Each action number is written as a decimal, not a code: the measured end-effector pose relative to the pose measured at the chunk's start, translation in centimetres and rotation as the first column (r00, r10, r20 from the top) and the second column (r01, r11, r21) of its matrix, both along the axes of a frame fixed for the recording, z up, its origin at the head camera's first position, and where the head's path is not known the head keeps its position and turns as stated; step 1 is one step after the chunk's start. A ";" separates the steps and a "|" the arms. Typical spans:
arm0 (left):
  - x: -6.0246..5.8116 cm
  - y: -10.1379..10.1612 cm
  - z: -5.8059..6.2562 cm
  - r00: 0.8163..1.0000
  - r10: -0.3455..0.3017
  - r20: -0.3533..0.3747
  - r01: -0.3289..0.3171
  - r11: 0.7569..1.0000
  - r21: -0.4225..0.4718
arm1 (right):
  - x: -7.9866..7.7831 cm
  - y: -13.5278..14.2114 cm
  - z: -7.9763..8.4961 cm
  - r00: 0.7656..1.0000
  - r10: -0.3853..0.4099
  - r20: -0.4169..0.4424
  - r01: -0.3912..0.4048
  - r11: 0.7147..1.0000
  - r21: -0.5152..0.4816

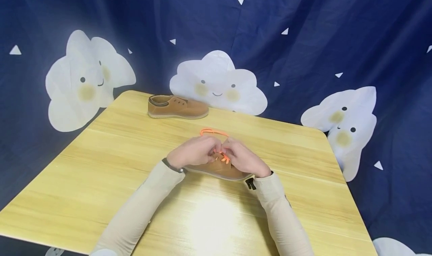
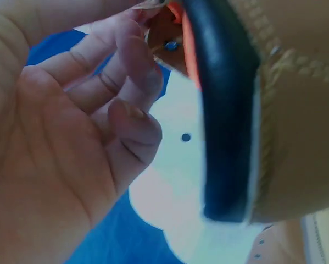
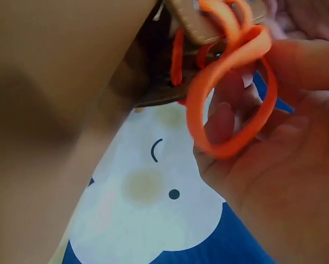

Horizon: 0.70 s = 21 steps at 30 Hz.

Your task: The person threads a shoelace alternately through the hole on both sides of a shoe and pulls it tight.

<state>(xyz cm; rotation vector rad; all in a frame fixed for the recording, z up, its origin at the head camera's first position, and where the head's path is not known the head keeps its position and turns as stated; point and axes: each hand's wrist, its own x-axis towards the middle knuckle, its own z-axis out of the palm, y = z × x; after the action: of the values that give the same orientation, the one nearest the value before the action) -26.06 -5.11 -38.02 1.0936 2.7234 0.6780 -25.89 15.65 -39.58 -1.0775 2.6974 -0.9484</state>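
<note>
A tan shoe (image 1: 216, 168) lies side-on on the table, with a bright orange shoelace (image 1: 207, 130) in its eyelets. My left hand (image 1: 195, 151) is at the lacing, thumb and fingertips pinching the lace beside the eyelet flap; the pinch itself is partly hidden at the top of the left wrist view. From the other side my right hand (image 1: 245, 159) pinches the same lace, and a loop (image 3: 195, 107) of it hangs below the thumb in the right wrist view. Both hands' fingertips come close together over the shoe's opening. The dark collar lining (image 2: 227, 121) fills the left wrist view's middle.
A second tan shoe (image 1: 194, 109), with bare eyelets, stands at the table's far edge, left of centre. The wood-patterned table (image 1: 111, 166) has rounded far corners. Behind it hangs a dark blue curtain (image 1: 270, 8) with white clouds.
</note>
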 end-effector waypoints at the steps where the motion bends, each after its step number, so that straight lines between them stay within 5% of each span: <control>1: 0.2 0.0 0.2 1.000 0.012 -0.001 -0.012 1.000 -0.009 | 0.0 0.0 0.0 1.000 -0.001 -0.001 0.001 1.000 -0.007; 9: 1.8 0.8 1.1 0.990 0.112 -0.081 -0.124 0.978 -0.167 | -0.1 -0.3 -0.1 0.999 -0.026 -0.020 0.025 0.997 -0.067; 16: 2.6 1.8 0.3 0.955 0.157 -0.252 -0.211 0.955 -0.207 | -0.1 -0.4 -0.1 0.997 -0.072 -0.025 0.071 0.996 -0.052; 21: 2.7 1.8 0.4 0.964 0.153 -0.218 -0.196 0.962 -0.192 | -0.3 1.1 0.6 0.989 -0.145 -0.024 0.142 0.985 -0.101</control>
<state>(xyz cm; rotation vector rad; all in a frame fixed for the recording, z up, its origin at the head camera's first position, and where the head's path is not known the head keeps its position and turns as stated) -23.39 -3.30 -37.64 0.9246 3.0059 0.2978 -26.17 16.72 -39.00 -0.9311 2.8130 -1.1082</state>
